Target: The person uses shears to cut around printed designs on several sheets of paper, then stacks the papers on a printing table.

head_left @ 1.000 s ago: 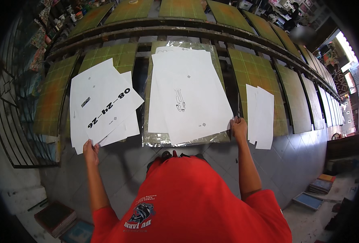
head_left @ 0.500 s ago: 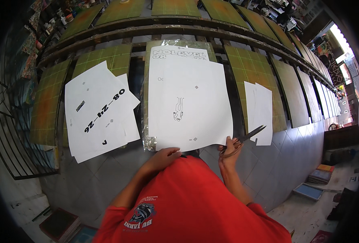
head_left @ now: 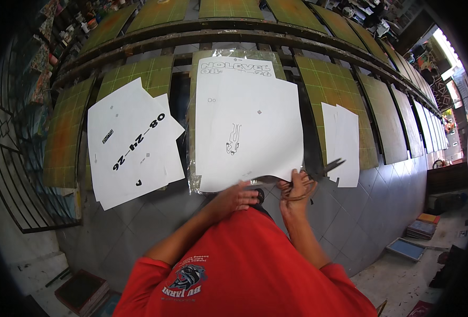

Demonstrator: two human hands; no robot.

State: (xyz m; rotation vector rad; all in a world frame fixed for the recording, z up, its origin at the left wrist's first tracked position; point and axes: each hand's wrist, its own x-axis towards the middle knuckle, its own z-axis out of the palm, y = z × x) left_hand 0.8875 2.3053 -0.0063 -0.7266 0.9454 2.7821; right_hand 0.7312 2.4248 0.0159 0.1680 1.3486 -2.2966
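Observation:
A large white paper sheet (head_left: 255,142) with outline lettering and a small outline figure lies in front of me, over another white sheet and clear plastic film (head_left: 193,182). My right hand (head_left: 294,191) grips dark-bladed scissors (head_left: 331,168), their tips pointing away to the right. Its thumb and fingers also pinch the sheet's lower right corner, which curls up. At the near edge of the paper is my left hand (head_left: 238,198), fingers stretched out and slightly blurred. Whether its fingertips touch the paper is hard to make out.
Printed sheets (head_left: 139,142) overlap on the left, and cut paper pieces (head_left: 342,145) lie on the right. Green gridded boards (head_left: 333,87) rest in rows on dark rails (head_left: 213,37) with gaps between them. A metal grille (head_left: 17,179) stands at far left, frames (head_left: 405,248) at lower right.
My left hand has moved right along the near edge, its fingers now extended. The sheet's lower right edge has lifted and curled in my right hand, which still has the scissors.

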